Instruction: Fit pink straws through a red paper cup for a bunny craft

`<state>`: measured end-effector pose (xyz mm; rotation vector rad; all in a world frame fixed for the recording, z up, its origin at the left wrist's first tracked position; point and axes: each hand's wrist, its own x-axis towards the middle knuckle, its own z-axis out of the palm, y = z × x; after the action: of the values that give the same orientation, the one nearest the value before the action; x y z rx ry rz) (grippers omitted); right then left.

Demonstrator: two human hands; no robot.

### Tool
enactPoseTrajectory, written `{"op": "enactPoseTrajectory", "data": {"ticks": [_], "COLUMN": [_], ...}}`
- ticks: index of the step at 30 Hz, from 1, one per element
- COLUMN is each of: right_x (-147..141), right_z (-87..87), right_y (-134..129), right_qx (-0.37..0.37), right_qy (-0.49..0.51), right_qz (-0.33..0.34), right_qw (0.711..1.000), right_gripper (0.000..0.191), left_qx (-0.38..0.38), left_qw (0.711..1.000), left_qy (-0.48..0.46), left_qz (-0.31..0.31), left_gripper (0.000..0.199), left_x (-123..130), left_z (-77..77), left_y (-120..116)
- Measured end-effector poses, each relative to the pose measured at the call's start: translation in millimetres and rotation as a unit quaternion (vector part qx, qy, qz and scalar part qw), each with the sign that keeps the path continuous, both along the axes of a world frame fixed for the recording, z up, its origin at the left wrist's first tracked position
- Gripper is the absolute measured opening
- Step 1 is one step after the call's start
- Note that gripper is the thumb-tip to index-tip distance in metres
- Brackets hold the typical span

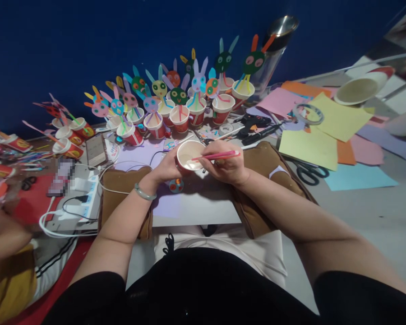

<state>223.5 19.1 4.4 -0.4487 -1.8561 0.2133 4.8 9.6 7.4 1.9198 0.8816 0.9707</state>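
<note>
A paper cup (186,151) with a white inside is held by my left hand (165,168), whose fingers wrap its side and whose wrist bears a pale bangle. My right hand (229,170) pinches a slim pink stick (221,155), and its tip reaches into the mouth of the cup. Whether the stick is a pen or a paper strip I cannot tell. Below the cup lies a small round paper face (176,185) in blue and orange. Behind my hands stand several red paper cups (180,121) with paper rabbit heads (178,95) on strips.
Brown cushions (122,214) flank my forearms. Coloured paper sheets (307,146), a tape roll (308,113) and black scissors (313,174) lie right. A power strip (90,198) with cables and a phone (96,150) are left, near another person's arm (6,234). A tall clear bottle (272,63) stands behind.
</note>
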Motion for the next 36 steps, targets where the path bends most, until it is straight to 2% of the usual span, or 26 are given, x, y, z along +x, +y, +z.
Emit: {"op": "enactPoseTrajectory", "data": {"ticks": [3,7,12,19,25,31,36], "right_x": [2.2,4.6,3.7,1.7,-1.3,-2.1,-3.5], "right_z": [5.6,10.9,12.7,13.7,11.5,10.3,8.0], "right_y": [-0.9,-2.3,-3.7,-7.1,-8.8,-9.3,-5.1], "right_qx": [-0.004,-0.050,-0.077,-0.084,-0.105,-0.165,-0.136], "right_qy": [-0.028,-0.024,-0.037,-0.021,0.005,0.016,0.011], "right_qz": [-0.034,-0.059,-0.045,-0.034,-0.003,0.014,0.013], "right_qw": [0.999,0.997,0.995,0.996,0.994,0.986,0.991], "right_gripper": [0.015,0.021,0.026,0.023,0.018,0.021,0.022], "left_qx": [0.009,-0.012,0.005,-0.034,-0.033,-0.045,-0.043], "left_qw": [1.000,0.999,0.999,0.998,0.998,0.997,0.998], "left_qy": [0.004,0.020,0.013,0.014,0.018,0.006,0.014], "left_qz": [-0.010,-0.028,-0.050,-0.050,-0.051,-0.058,-0.043], "left_gripper": [0.084,0.092,0.083,0.090,0.091,0.091,0.090], "left_x": [-2.2,-2.5,-0.3,1.0,6.4,5.4,4.7], "left_z": [-4.3,-10.7,-16.5,-14.5,-20.3,-23.5,-20.0], "left_y": [1.6,0.8,-1.2,-3.7,-2.5,-2.9,-3.6]}}
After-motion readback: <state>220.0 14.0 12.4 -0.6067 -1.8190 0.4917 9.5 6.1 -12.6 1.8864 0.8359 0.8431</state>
